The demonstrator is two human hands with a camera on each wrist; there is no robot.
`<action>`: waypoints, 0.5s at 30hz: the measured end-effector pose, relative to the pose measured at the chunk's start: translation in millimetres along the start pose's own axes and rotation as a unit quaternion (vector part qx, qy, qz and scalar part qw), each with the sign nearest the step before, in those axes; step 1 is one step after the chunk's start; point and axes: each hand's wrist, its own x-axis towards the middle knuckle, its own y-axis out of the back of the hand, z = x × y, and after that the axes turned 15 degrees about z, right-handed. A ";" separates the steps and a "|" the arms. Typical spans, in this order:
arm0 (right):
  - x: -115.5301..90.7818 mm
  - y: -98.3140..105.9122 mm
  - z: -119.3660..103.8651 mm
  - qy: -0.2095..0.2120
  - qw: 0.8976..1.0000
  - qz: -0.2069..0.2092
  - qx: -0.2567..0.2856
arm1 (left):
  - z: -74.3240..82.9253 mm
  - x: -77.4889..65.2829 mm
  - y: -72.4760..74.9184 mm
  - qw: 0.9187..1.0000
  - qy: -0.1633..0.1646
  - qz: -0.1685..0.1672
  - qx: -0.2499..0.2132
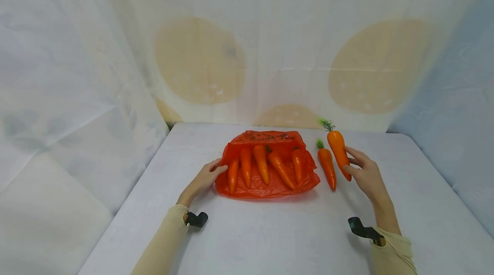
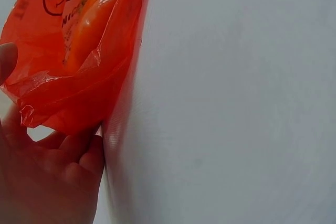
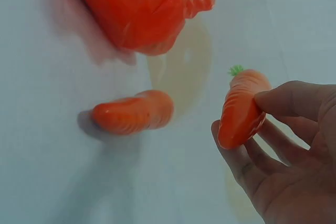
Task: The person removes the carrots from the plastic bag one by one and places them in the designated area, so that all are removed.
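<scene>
A red plastic bag [image 1: 254,191] lies on the table with its mouth spread, and several carrots [image 1: 261,163] rest inside it. My left hand [image 1: 204,178] holds the bag's left edge; in the left wrist view its fingers [image 2: 79,153] curl under the red film. My right hand [image 1: 366,174] grips a carrot [image 1: 337,148] between thumb and fingers, raised above the table with its green top pointing away. Just left of it, another carrot [image 1: 326,165] lies on the table beside the bag, also seen in the right wrist view as the lower carrot [image 3: 131,113].
The white table [image 1: 270,232] reaches back to a pale curtain [image 1: 285,60] with yellow round spots. White sheeting [image 1: 58,116] hangs at the left and more sheeting [image 1: 463,137] at the right. Black wrist mounts [image 1: 197,219] sit on both sleeves.
</scene>
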 end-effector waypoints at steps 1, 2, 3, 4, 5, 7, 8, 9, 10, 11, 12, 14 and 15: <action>0.2 0.2 2.4 -0.005 1.000 0.001 -0.003 | -0.1 0.1 0.0 1.000 -0.001 0.000 0.001; 0.5 0.3 5.0 -0.010 1.000 0.002 -0.006 | -0.2 0.1 0.0 1.000 -0.003 -0.001 0.002; 0.8 0.4 7.5 -0.016 1.000 0.003 -0.008 | -0.5 0.4 -0.2 1.000 -0.003 0.000 0.003; 0.9 0.5 10.2 -0.021 1.000 0.006 -0.012 | -0.9 0.7 -0.4 1.000 -0.002 0.000 0.003; 1.0 0.6 12.6 -0.028 0.999 0.006 -0.015 | -1.1 0.8 -0.5 1.000 0.000 0.001 0.003; 1.4 1.2 17.6 -0.045 0.999 0.008 -0.020 | -1.4 1.0 -0.8 1.000 0.000 0.001 0.003; 1.6 1.5 20.0 -0.055 0.998 0.008 -0.020 | -1.4 1.0 -0.8 1.000 -0.001 0.001 0.002; 1.4 2.0 21.8 -0.066 0.998 0.008 -0.020 | -1.3 1.1 -1.0 1.000 0.000 0.001 0.003; 1.2 2.4 23.6 -0.077 0.997 0.007 -0.021 | -1.0 0.9 -0.9 1.000 0.001 0.001 0.003; 1.0 2.9 25.2 -0.088 0.996 0.006 -0.021 | -0.7 0.6 -0.8 1.000 0.001 0.001 0.003; 0.6 3.5 26.8 -0.098 0.995 0.005 -0.021 | -0.5 0.4 -0.7 1.000 0.002 0.001 0.004; -0.2 4.0 29.2 -0.117 0.993 0.002 -0.024 | 0.1 -0.4 -0.6 1.000 0.004 0.002 0.007; -0.6 4.1 30.4 -0.124 0.992 0.000 -0.027 | 0.2 -0.8 -0.6 1.000 0.007 0.002 0.007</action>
